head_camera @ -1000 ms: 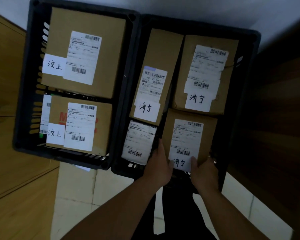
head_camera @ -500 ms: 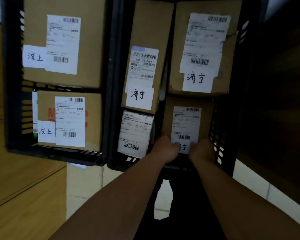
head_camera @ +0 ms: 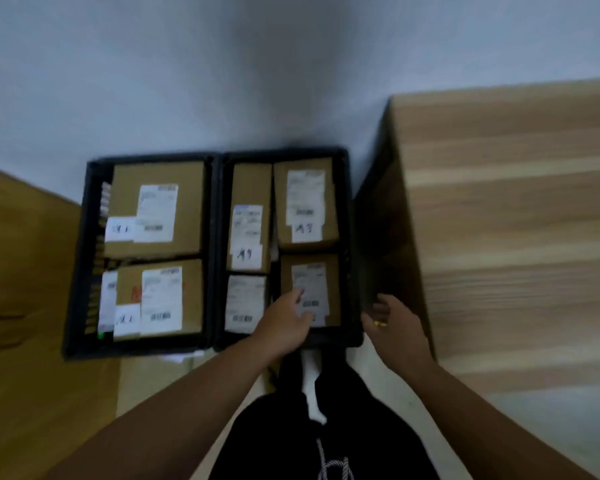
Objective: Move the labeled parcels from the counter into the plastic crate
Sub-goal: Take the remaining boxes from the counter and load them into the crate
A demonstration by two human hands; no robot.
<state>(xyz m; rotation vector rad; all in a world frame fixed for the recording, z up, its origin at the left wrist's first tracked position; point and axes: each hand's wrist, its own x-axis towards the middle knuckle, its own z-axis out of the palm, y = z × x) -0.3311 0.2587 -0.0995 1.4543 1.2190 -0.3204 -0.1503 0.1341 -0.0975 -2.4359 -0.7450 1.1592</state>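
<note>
Two black plastic crates stand side by side on the floor against the wall. The right crate (head_camera: 356,271) holds several labeled brown parcels; the near-right one (head_camera: 321,271) lies flat in its corner. My left hand (head_camera: 286,318) hovers over that parcel's near edge with relaxed fingers, holding nothing. My right hand (head_camera: 397,323) is outside the crate to the right, fingers spread and empty. The left crate (head_camera: 80,271) holds two large labeled parcels (head_camera: 153,209). The picture is blurred.
A light wooden counter (head_camera: 516,220) rises at the right, close beside the right crate. A brown wooden surface (head_camera: 21,306) lies left of the crates. A pale wall (head_camera: 222,81) is behind. My dark clothing (head_camera: 326,427) fills the bottom middle.
Both hands have let go of the near-right parcel, which now lies in the right crate. The right hand has moved out to the right. The view has pulled back and up.
</note>
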